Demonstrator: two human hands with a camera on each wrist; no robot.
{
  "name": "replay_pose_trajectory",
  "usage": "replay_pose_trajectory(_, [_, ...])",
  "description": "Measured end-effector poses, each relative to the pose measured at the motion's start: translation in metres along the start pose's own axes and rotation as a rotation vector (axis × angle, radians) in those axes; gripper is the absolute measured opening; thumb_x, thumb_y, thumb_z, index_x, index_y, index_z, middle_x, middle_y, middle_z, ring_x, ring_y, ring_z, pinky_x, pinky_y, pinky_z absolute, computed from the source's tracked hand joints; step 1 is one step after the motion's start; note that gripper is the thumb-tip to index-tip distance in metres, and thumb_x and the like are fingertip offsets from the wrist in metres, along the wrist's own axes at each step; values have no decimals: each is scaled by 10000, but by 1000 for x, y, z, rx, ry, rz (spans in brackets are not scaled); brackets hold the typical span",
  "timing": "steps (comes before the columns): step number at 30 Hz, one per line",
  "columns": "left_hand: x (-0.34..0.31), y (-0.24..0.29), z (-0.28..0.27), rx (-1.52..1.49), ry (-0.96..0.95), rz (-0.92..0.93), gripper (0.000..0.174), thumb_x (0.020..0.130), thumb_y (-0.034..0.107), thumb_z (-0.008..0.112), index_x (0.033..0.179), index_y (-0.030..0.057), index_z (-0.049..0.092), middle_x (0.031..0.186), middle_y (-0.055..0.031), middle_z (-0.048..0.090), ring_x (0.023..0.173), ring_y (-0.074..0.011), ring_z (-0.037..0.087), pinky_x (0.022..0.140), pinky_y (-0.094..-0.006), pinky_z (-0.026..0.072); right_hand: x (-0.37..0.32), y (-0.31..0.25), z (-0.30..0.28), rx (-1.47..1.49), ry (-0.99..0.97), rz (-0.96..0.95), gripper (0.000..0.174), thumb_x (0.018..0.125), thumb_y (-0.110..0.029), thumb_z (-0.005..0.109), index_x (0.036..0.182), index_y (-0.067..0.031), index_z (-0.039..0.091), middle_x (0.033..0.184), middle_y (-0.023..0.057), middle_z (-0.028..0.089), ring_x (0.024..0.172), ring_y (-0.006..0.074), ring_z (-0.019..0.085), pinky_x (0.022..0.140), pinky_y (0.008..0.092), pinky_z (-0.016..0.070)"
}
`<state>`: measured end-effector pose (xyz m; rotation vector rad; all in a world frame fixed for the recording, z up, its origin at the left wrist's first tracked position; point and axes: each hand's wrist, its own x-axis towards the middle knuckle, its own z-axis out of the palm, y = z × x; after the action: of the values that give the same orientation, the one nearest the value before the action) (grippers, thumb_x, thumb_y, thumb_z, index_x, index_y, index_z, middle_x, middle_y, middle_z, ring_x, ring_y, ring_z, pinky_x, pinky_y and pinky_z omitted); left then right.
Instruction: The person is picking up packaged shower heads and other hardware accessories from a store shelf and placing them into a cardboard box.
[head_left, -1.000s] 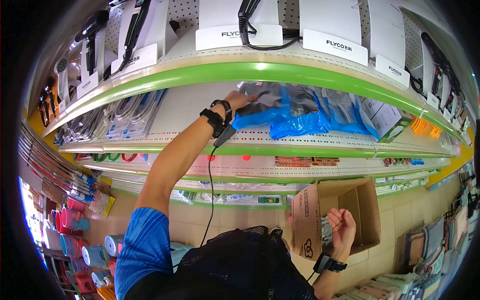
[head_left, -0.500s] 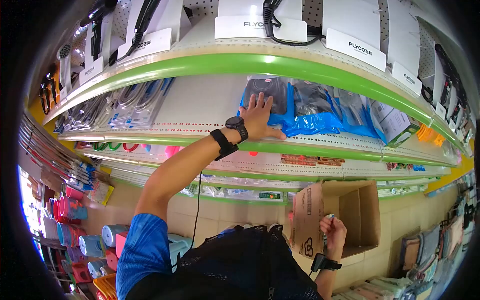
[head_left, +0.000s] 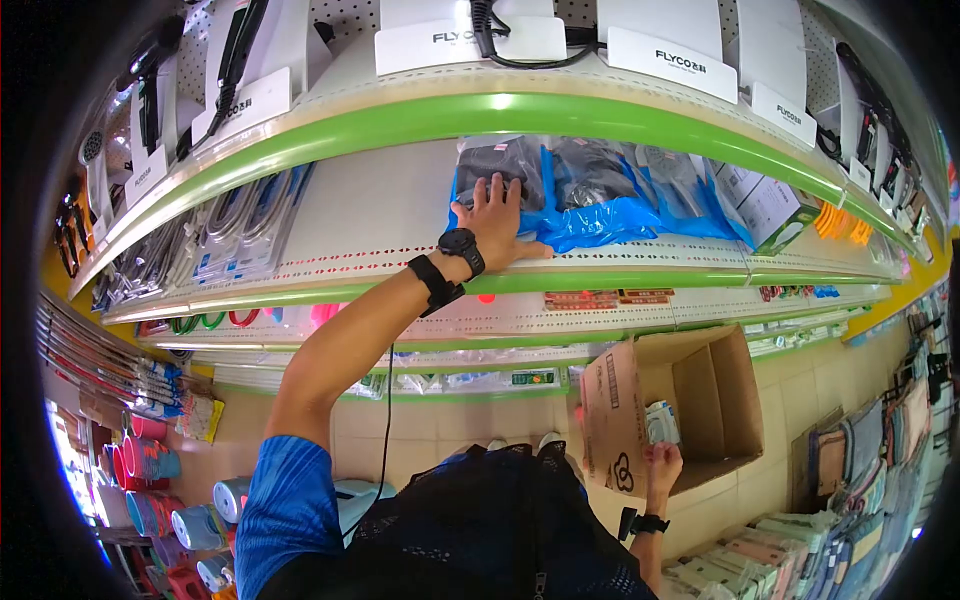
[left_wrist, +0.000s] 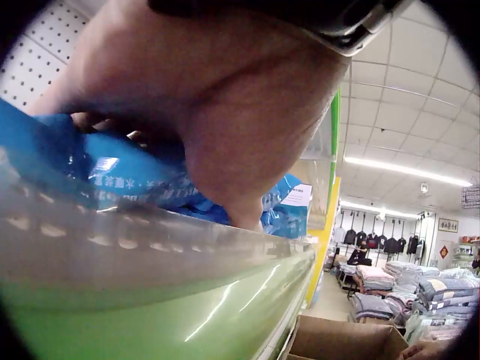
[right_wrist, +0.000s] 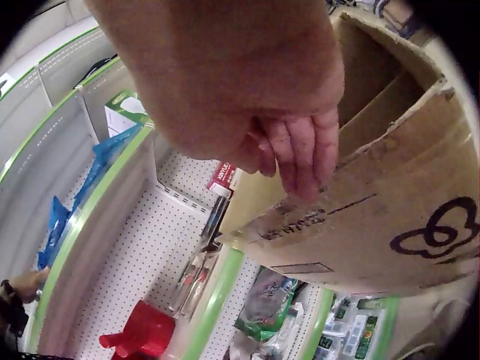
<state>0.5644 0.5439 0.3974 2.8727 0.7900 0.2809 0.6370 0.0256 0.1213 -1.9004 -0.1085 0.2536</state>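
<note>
My left hand (head_left: 495,225) lies with fingers spread on a clear-and-blue plastic package (head_left: 500,165) with dark contents, at the left end of a row on the shelf. In the left wrist view, the package's blue wrapping (left_wrist: 127,176) shows under the palm, and the thumb points down by the shelf edge. My right hand (head_left: 662,467) grips the rim of an open cardboard box (head_left: 613,410), below the shelves. In the right wrist view, its curled fingers (right_wrist: 304,154) reach over the box wall; the thumb is hidden. A whitish packet (head_left: 662,422) sits inside the box, near that hand.
Two more blue packages (head_left: 600,215) and a white-green carton (head_left: 765,205) continue the row. Packaged hoses (head_left: 245,225) lie to the left. The green upper shelf edge (head_left: 500,115) overhangs the packages. Stacked textiles (head_left: 850,510) stand at right, buckets (head_left: 200,525) at left.
My left hand went from reaching in at the package's back left to lying flat on its front. My right hand, earlier raised over the box with loose fingers, has come down to the rim.
</note>
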Motion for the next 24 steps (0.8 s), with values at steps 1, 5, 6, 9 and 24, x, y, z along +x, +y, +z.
replay_pose_trajectory(1, [0,-1,0,-30,20,17,1251,630,770,705,1494,-8,243,1553,-283,215,1438,-472,208,974,-773,250,-1,-6,2,-22,12,5,192,960,-137,579,912,47,609,823,113,683,717,158,650,674,277,544])
replay_pose_trajectory(5, [0,-4,3,-37,27,19,1267,615,789,697,1488,-16,254,1553,-296,202,1437,-490,189,977,-793,219,-6,-24,8,-18,-7,10,180,960,-125,577,930,49,609,823,112,680,727,161,650,687,286,549])
replay_pose_trajectory(6, [-2,-4,4,-37,27,5,1267,615,789,697,1488,-16,254,1553,-296,202,1437,-490,189,977,-793,219,-4,-21,8,-3,-2,1,182,956,-129,575,928,48,610,807,104,680,707,163,653,666,289,546])
replay_pose_trajectory(9, [-8,7,-3,33,45,7,1318,573,831,686,1484,-21,259,1551,-276,225,1444,-470,188,1006,-791,204,-3,-26,9,25,-23,0,187,956,-135,581,941,50,609,806,97,677,703,156,649,660,285,545])
replay_pose_trajectory(24, [17,19,3,64,13,1,1164,704,768,636,1509,22,247,1564,-196,273,1438,-424,250,972,-827,190,-1,-48,8,-80,-44,-52,213,946,-144,582,872,51,627,755,81,663,667,134,612,635,284,513])
